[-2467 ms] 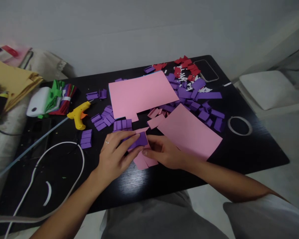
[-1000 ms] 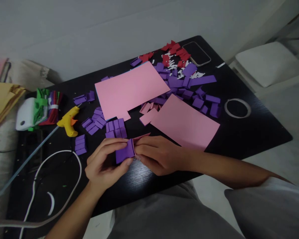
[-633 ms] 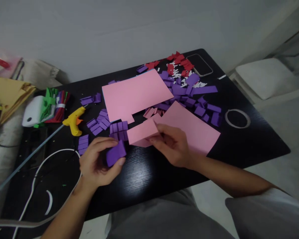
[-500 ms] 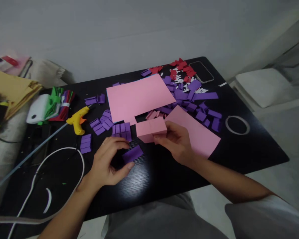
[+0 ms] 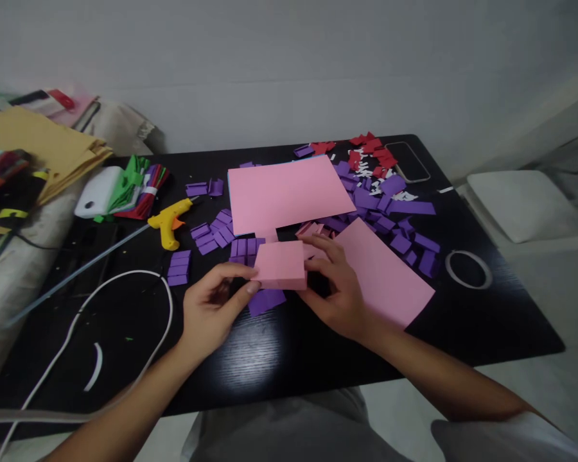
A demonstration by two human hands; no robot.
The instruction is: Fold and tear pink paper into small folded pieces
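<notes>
A small pink paper box [image 5: 280,264] is held above the near middle of the table. My left hand [image 5: 212,301] pinches its left end between thumb and fingers. At the right end, my right hand [image 5: 334,289] grips it the same way. Under the box lies a flat purple paper piece [image 5: 266,302], partly covered. Just behind it are folded purple pieces [image 5: 243,249]. A large pink sheet [image 5: 289,192] rests farther back, and a second pink sheet [image 5: 383,273] lies beside my right hand.
A yellow glue gun [image 5: 171,221] with a long glue stick lies left, near a white cable [image 5: 168,308]. Purple folded pieces [image 5: 399,240] and red scraps [image 5: 378,153] spread over the right side. A tape roll [image 5: 468,269] is near the right edge of the black table [image 5: 505,321].
My left hand has come up to the pink box and closed on its left end. The box has turned and is now between both hands. The view has shifted slightly.
</notes>
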